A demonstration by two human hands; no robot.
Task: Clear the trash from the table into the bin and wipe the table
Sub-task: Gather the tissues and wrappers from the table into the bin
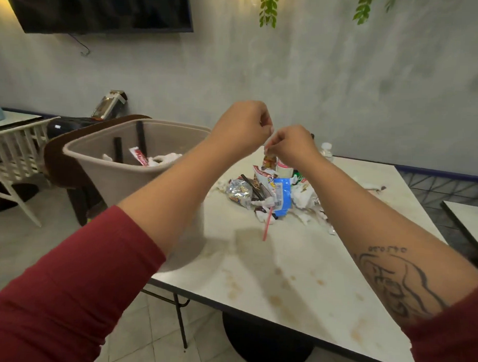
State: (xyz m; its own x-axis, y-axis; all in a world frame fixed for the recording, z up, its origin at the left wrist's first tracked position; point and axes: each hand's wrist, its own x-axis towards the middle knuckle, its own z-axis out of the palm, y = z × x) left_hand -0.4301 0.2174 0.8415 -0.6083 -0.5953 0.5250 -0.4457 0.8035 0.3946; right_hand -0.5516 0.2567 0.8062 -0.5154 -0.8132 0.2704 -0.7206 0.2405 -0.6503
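A pile of trash (272,193) lies on the stained white table (296,277): a blue packet (284,196), a silver wrapper (239,191), crumpled tissues (302,196) and a red straw (267,223). Above the pile, my right hand (292,147) pinches the top of a small snack wrapper (268,162) that hangs over the heap. My left hand (242,126) hovers beside it with fingers curled, its fingertips meeting those of the right hand; I see nothing in it. The beige bin (93,143) stands at the table's left edge with wrappers and tissues inside.
A small plastic bottle (327,151) stands at the table's far side, and tissue scraps (367,185) lie near the far right edge. A brown chair (57,163) is behind the bin, a white chair (16,151) further left, another table (469,218) at right.
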